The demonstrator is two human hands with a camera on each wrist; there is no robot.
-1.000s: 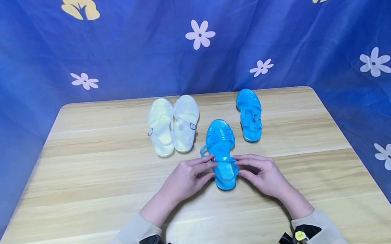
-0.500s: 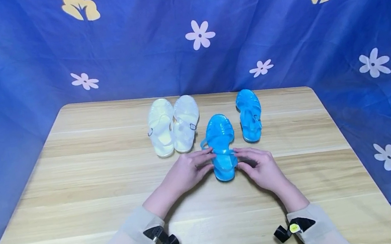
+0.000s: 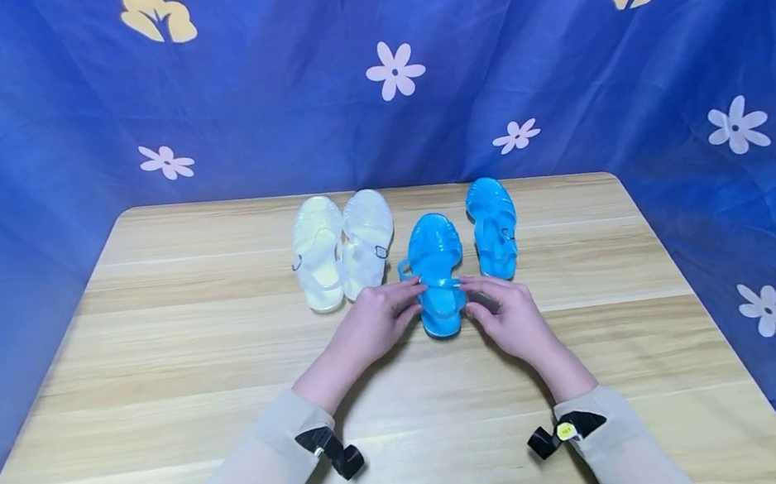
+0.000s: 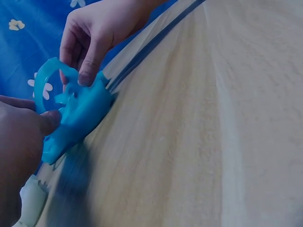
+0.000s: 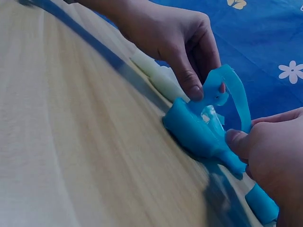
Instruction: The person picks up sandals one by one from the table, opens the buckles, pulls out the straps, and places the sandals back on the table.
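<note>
At the near middle of the worktop (image 3: 157, 410), the left hand (image 3: 374, 329) and right hand (image 3: 508, 320) flank a blue sandal (image 3: 438, 272), fingers pinched on its sides near the strap; just beyond to the right lies the second blue sandal (image 3: 494, 226); further left sits a white pair (image 3: 342, 247); behind hangs a flowered blue cloth (image 3: 554, 41).

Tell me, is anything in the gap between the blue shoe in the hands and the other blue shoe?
Nothing visible. The blue jelly sandal held by the left hand and right hand has only bare wooden table between it and the second blue jelly sandal beside it.
</note>
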